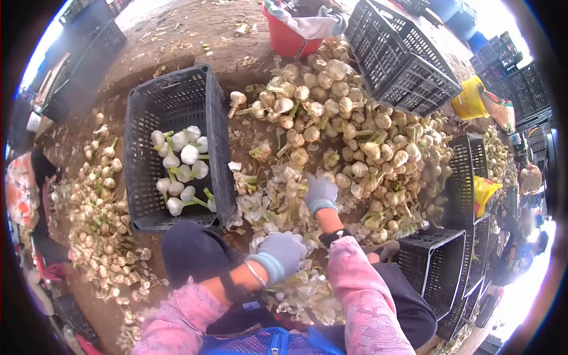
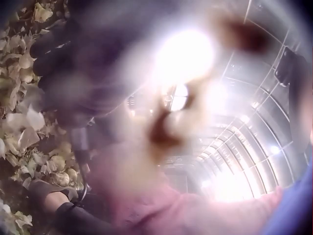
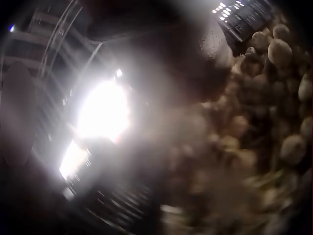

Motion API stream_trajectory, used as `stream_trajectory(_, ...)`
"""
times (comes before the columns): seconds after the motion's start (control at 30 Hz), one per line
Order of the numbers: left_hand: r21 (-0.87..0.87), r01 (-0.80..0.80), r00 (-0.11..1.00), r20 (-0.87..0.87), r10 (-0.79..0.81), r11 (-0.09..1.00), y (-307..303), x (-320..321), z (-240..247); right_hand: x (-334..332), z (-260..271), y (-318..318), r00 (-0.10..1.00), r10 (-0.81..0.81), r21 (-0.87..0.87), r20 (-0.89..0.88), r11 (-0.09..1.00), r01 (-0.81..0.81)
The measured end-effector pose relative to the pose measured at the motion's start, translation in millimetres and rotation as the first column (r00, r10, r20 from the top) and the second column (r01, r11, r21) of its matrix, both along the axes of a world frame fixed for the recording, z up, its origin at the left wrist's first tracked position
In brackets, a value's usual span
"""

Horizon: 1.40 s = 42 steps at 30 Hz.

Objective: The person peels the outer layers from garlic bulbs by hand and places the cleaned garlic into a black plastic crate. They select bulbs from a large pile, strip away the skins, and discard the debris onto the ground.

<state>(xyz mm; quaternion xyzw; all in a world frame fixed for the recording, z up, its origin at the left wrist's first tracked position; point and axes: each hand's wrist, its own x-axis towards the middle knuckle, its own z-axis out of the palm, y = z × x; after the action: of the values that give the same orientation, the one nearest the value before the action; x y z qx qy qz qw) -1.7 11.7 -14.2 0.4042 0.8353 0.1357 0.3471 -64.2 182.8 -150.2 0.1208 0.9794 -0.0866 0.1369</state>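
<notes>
Grey-gloved, the left hand (image 1: 283, 251) is held above the loose skins in front of the knees, its fingers bent; whatever may be inside them is hidden. The right hand (image 1: 321, 192), in a matching glove, reaches to the near edge of a large heap of untrimmed garlic (image 1: 371, 151), fingers pointing away from the body; its fingertips are blurred and no held bulb shows. Left of the hands, a black crate (image 1: 218, 148) contains clean white garlic bulbs (image 1: 189, 155). Both wrist views are mostly glare and blur, with garlic skins (image 2: 29, 122) and bulbs (image 3: 279, 53) at their edges.
A red bucket (image 1: 290, 35) with cloth stands beyond the heap, beside an upturned black crate (image 1: 408, 65). More black crates (image 1: 431, 266) stand at the right. Smaller garlic (image 1: 97, 228) lies on the ground at the left. Yellow bags (image 1: 470, 99) are at the right.
</notes>
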Motion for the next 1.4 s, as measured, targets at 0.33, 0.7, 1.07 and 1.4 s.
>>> stream_trajectory(0.33, 0.243, -0.432, 0.898, 0.028, 0.439, 0.869, 2, -10, -5, 51, -42, 36, 0.805, -0.49, -0.667, -0.334, 0.727, 0.165)
stream_trajectory(0.7, 0.606, -0.747, 0.663, 0.651, 0.37, 0.273, 4, -2, -23, 109, 142, -16, 0.767, -0.462, -0.74, 0.446, -0.672, 0.025)
stream_trajectory(1.07, 0.48, -0.856, 0.516, 0.823, 0.239, 0.195, -3, 2, 10, 120, 142, -27, 0.824, -0.516, -0.931, 0.236, -0.362, 0.04)
stream_trajectory(1.4, 0.024, -0.81, -0.104, 0.977, -0.184, 0.586, -26, -6, 24, 104, 176, 5, 0.833, -0.005, -0.663, -0.554, 0.607, -0.437)
